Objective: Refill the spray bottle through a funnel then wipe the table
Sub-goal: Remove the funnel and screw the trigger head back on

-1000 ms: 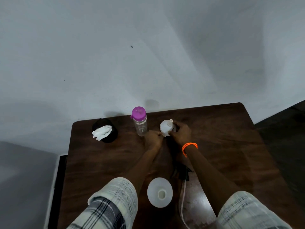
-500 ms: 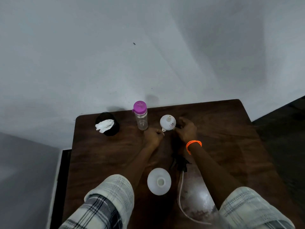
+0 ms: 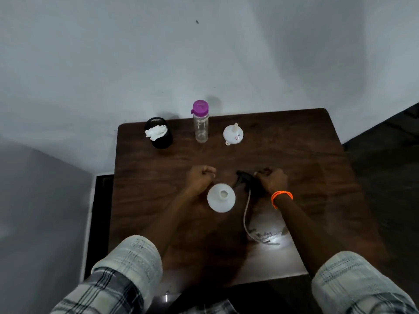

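The white spray bottle point(image 3: 221, 197) stands uncapped near the middle of the table, its mouth facing up. Its black spray head point(image 3: 246, 181) lies just to the right, with a clear dip tube point(image 3: 246, 219) trailing toward me. My right hand point(image 3: 272, 180), orange band on the wrist, grips the spray head from the right. My left hand point(image 3: 200, 177) is a fist just behind and left of the bottle and holds nothing. A small white funnel point(image 3: 233, 134) sits spout-up at the back of the table.
A clear water bottle with a purple cap point(image 3: 200, 125) stands at the back. Left of it, a black mesh cup point(image 3: 162, 140) holds a white cloth point(image 3: 156, 132). The dark wooden table point(image 3: 306, 159) meets a grey wall; a wet shiny patch point(image 3: 269, 234) lies near my right forearm.
Both hands have left the funnel at the back and drawn toward me. The funnel stays on the table. My right hand now grips the spray head.
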